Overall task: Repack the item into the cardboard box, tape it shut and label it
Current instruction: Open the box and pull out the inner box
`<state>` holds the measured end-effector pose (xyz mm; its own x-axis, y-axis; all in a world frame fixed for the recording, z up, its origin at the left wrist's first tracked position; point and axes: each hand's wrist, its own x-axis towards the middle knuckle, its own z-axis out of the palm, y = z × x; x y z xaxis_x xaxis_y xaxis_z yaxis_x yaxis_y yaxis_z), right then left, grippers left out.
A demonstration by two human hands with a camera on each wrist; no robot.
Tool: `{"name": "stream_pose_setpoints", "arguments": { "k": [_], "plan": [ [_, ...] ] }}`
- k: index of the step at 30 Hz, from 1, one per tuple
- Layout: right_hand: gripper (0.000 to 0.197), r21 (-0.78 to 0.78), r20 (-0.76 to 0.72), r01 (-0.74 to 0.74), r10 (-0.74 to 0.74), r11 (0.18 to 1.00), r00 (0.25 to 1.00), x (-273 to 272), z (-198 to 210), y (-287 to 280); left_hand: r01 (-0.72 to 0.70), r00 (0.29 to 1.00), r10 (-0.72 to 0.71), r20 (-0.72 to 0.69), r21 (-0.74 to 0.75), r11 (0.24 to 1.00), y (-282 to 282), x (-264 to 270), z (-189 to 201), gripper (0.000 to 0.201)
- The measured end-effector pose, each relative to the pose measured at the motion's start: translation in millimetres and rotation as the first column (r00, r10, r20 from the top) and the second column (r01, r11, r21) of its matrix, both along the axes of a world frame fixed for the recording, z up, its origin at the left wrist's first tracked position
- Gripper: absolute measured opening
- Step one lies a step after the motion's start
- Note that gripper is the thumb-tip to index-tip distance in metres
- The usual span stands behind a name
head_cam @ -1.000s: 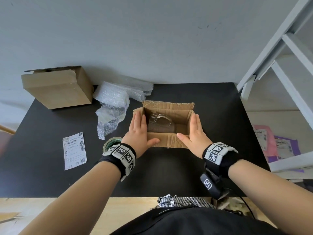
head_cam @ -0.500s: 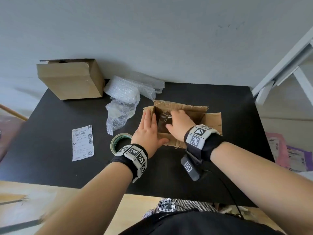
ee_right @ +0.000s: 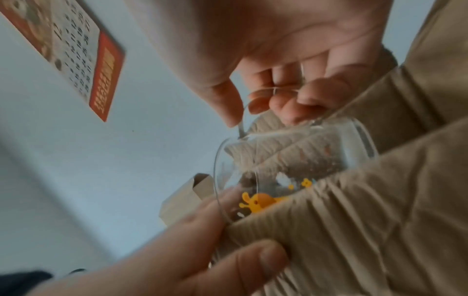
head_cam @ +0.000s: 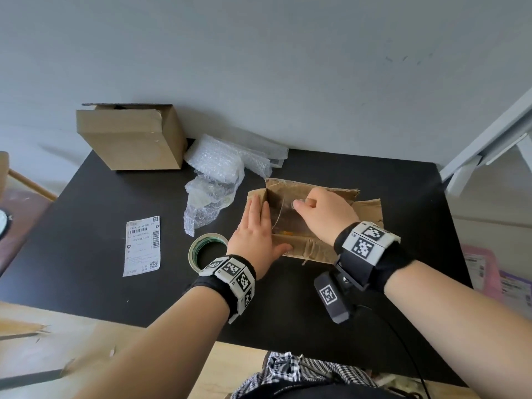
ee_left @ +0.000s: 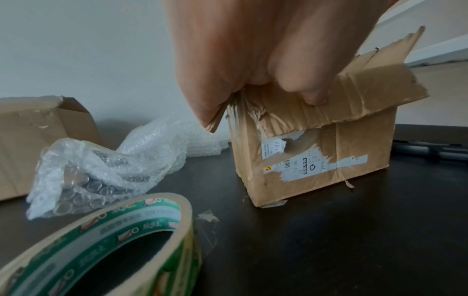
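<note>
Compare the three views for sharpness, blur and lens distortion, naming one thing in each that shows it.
Head view: sharp, evenly lit, wide-angle bend at the white frame. Left wrist view: the tape looms large and the left hand is soft. Right wrist view: motion-blurred; the glass mug and right hand smear.

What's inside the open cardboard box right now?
A clear glass mug with orange print, its handle gripped by the right hand. The box floor beneath is hidden by mug and hand.
</note>
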<state>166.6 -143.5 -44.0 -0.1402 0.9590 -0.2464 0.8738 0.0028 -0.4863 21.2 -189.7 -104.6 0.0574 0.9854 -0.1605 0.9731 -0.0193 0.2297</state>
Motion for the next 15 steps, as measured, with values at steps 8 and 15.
{"name": "stream_pose_setpoints", "arguments": {
  "k": [8,15],
  "plan": [
    [0.032,0.121,-0.392,0.156,-0.097,0.98,0.915,34,33,12,-0.077,0.997,0.077,-0.013,0.001,0.997,18,20,5,0.1],
    [0.032,0.186,-0.511,0.067,0.038,0.98,0.859,19,49,25,-0.021,0.999,0.024,-0.036,0.092,0.996,25,13,29,0.084]
  ]
}}
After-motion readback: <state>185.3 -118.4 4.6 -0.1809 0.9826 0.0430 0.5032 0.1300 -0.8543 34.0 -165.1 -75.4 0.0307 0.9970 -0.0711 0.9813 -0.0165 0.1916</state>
